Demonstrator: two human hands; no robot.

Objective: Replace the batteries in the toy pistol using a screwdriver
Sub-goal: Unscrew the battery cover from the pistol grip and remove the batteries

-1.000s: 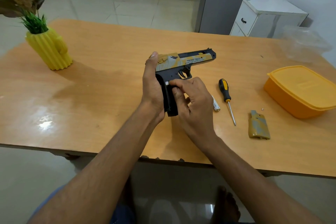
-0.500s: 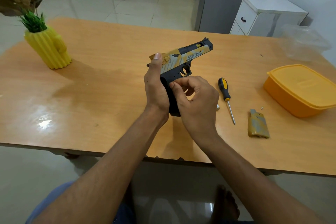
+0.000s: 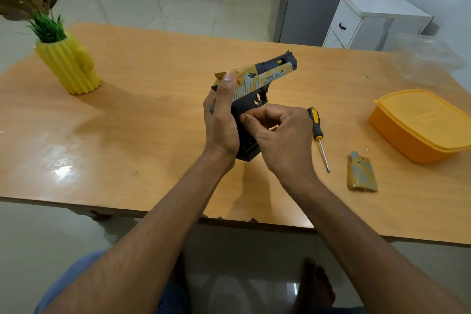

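The left hand (image 3: 220, 120) holds the toy pistol (image 3: 257, 89) up over the table (image 3: 153, 109). The right hand (image 3: 280, 135) pinches at its black grip. The screwdriver (image 3: 317, 135) lies beside them, untouched.

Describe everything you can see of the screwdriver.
The screwdriver lies flat on the table, untouched, just right of the right hand. Its handle is black and yellow, apparently plastic, and points away from the person; the thin metal shaft points toward them. The cover lies to its right.
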